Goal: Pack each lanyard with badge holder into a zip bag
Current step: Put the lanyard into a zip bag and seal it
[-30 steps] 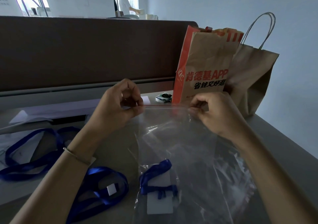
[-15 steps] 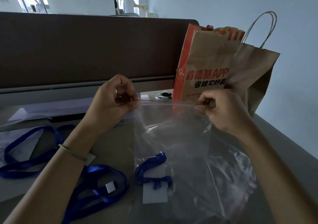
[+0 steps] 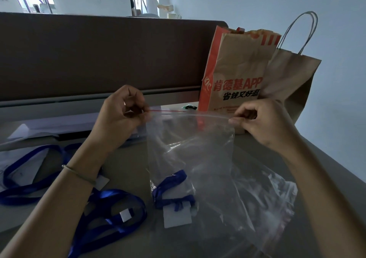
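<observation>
A grey desk (image 3: 126, 162) runs up to a dark brown partition (image 3: 99, 55), with a pale wall on the right and a person standing far off past the partition. At the far left of the desk lie white papers (image 3: 25, 168) under a loose blue lanyard (image 3: 29, 190); nearer the middle a second blue lanyard (image 3: 111, 216) loops around small white tags. The left hand (image 3: 118, 117), a thin bangle (image 3: 79, 175) on its wrist, has its fingers curled and pinches the left end of the clear zip bag's (image 3: 190, 150) top strip, where a red line shows. The bag hangs from that strip down to the desk, and at its bottom sits a folded blue lanyard with badge holder (image 3: 174, 202). The right hand (image 3: 263, 123) pinches the right end of the same strip between thumb and curled fingers. More clear bags (image 3: 267, 202) lie flat under and right of it. Behind stand a printed paper food bag (image 3: 235, 69) and a brown handled paper bag (image 3: 293, 83)
</observation>
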Tool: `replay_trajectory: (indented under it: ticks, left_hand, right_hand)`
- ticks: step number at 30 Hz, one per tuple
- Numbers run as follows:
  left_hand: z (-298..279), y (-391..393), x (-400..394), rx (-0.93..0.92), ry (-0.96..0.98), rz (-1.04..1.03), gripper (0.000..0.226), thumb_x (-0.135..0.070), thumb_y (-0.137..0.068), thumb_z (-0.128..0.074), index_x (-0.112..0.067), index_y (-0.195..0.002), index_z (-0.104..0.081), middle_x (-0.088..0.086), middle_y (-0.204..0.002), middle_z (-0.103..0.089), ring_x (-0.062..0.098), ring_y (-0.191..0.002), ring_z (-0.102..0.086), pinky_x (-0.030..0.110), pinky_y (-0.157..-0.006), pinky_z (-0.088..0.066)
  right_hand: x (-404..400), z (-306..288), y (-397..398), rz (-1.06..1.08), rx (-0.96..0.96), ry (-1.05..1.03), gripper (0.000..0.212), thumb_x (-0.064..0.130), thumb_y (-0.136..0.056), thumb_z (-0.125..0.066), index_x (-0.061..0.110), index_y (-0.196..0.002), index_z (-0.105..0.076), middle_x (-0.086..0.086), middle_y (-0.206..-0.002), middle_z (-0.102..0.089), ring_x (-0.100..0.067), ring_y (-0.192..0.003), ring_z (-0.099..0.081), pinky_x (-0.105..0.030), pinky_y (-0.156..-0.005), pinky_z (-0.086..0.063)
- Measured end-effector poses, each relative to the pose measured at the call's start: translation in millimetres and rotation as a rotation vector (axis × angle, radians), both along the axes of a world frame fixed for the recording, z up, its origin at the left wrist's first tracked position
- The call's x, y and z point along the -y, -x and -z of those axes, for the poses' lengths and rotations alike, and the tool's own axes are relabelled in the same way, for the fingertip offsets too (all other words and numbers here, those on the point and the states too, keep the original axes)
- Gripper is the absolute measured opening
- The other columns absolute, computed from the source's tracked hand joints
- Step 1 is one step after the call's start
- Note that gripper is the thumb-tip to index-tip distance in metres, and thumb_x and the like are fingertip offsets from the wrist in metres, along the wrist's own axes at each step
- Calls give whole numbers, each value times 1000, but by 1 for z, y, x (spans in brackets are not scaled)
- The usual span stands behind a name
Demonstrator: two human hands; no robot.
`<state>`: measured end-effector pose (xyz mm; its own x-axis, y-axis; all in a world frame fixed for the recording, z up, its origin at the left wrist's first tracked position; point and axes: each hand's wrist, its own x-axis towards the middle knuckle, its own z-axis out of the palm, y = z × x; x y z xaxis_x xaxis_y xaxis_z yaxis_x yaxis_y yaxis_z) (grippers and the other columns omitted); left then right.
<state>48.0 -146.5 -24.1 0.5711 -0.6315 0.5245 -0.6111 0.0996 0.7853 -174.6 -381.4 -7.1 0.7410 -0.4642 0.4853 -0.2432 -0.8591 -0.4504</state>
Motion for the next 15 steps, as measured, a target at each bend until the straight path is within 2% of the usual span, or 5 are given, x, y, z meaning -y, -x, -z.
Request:
replay_trajectory:
  ticks: [4, 7, 9, 12, 15]
  left_hand:
    - [4, -3, 0, -29, 22, -3, 26, 13, -81, -68, -6, -93, -56, 18, -88, -64, 28, -81, -62, 36, -76, -56]
    - [6, -5, 1, -78, 34, 18, 32, 12, -80, -70, -16, -90, -57, 11, -87, -64, 22, -80, -61, 39, -79, -53]
    - [7, -4, 2, -100, 41, 43, 33, 13, -81, -68, -17, -90, -58, 13, -88, -63, 19, -80, -62, 36, -78, -55]
    - [6, -2, 2, -130, 50, 91, 32, 20, -84, -59, -12, -91, -55, 14, -88, -61, 13, -77, -66, 25, -75, -56]
    - [3, 0, 0, -172, 51, 172, 24, 18, -86, -55, -2, -97, -52, 14, -86, -60, 12, -74, -70, 23, -72, -57]
  right_hand:
    - [6, -2, 5, 9, -20, 5, 8, 25, -82, -80, 22, -77, -74, 14, -78, -70, -2, -78, -65, -30, -75, -55]
    - [7, 1, 1, -40, 6, -45, 5, 20, -84, -79, 20, -84, -74, 13, -80, -70, -2, -79, -64, -15, -71, -50]
    - [10, 9, -6, -54, 16, -100, 16, 23, -82, -80, 22, -97, -74, 13, -86, -70, -1, -81, -65, -10, -72, -48]
    - [15, 25, -14, -41, 12, -202, 34, 28, -84, -78, 23, -116, -71, 10, -97, -71, -3, -86, -66, -20, -80, -52]
    - [16, 35, -19, -45, 58, -284, 19, 21, -86, -77, 22, -105, -74, 10, -95, -74, -5, -89, -68, -29, -85, -55]
